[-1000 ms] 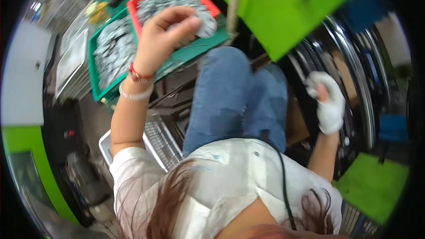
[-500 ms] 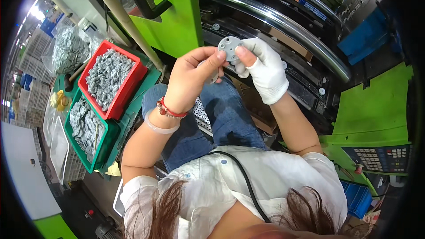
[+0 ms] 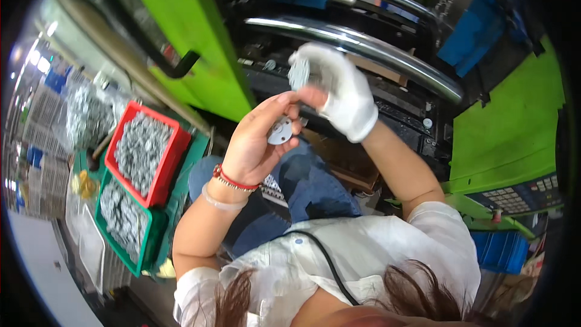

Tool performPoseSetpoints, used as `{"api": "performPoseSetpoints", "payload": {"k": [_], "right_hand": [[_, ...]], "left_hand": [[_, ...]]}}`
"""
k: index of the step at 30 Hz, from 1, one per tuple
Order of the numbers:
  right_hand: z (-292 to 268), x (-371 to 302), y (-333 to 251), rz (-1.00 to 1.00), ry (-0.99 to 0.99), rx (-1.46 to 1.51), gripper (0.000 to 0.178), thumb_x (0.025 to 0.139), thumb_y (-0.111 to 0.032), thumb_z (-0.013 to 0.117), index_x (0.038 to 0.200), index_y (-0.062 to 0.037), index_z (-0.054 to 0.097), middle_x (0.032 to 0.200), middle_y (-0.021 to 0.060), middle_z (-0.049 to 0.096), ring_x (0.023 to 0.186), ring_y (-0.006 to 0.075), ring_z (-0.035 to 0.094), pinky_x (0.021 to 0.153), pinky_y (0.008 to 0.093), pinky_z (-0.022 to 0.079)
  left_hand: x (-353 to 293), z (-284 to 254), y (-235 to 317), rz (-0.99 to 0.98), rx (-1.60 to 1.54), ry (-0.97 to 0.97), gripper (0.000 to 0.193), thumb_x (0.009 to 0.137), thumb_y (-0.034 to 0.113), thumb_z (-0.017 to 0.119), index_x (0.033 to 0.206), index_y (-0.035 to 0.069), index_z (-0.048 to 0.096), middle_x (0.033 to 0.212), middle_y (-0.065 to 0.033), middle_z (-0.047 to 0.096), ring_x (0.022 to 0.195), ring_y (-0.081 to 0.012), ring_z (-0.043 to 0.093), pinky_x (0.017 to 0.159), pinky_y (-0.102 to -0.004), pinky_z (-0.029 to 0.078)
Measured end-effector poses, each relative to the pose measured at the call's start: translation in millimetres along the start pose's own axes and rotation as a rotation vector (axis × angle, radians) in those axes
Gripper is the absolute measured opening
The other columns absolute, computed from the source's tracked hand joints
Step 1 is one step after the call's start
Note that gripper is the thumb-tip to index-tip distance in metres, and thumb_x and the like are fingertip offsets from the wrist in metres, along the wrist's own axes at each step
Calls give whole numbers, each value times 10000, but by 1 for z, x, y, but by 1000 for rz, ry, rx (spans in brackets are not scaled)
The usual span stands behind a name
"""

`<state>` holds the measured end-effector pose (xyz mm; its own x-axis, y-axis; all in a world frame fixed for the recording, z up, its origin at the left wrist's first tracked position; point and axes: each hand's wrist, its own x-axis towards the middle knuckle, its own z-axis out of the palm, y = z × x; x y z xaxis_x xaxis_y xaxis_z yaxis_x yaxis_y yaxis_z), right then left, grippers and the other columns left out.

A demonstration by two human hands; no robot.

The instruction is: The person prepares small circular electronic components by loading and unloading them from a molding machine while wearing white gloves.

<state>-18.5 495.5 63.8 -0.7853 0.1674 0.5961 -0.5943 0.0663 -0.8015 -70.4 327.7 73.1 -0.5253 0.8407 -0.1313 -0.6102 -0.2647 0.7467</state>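
Observation:
My bare left hand [image 3: 253,140] is curled round a round grey disc with small holes [image 3: 279,131], which lies against its fingers and palm. Just beyond it, my right hand [image 3: 350,91] wears a white glove with the thumb tip bare. A second grey disc [image 3: 299,75] is gripped at the fingers of that hand, tilted and smeared by motion. The two hands are close together above my knees. To the left, a red tray [image 3: 158,200] and a green tray [image 3: 150,239] are heaped with small grey parts.
Both trays rest on a green tabletop [image 3: 192,168], with a clear bag of grey discs [image 3: 88,115] behind them. Ahead is a machine with a shiny metal bar [image 3: 363,42] and a green door [image 3: 192,36]. A button panel [image 3: 514,197] and a blue crate [image 3: 501,249] are at the right.
The hands, together at one disc before, have come apart. My right hand has drawn that disc away and turned it; the other disc now shows more fully in my left hand. The view has shifted.

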Motion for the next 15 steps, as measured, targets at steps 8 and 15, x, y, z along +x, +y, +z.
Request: {"api": "performPoseSetpoints", "payload": {"k": [8,15], "right_hand": [[-225,153,62,185,362,-609,586,863,-253,644,1333,0,401,1273,204,503,1099,231,551,898,319,478],[-277,229,131,314,405,-330,514,857,-196,657,1283,0,448,1141,124,580,1015,183,590,834,247,495]], "left_hand": [[59,-12,2,-146,205,18,181,939,213,508,1076,97,531,850,4,567,735,-110,565,598,-229,480],[84,-40,-12,-258,213,88,164,932,191,532,1051,78,544,831,-4,580,712,-106,568,606,-245,481]]}}
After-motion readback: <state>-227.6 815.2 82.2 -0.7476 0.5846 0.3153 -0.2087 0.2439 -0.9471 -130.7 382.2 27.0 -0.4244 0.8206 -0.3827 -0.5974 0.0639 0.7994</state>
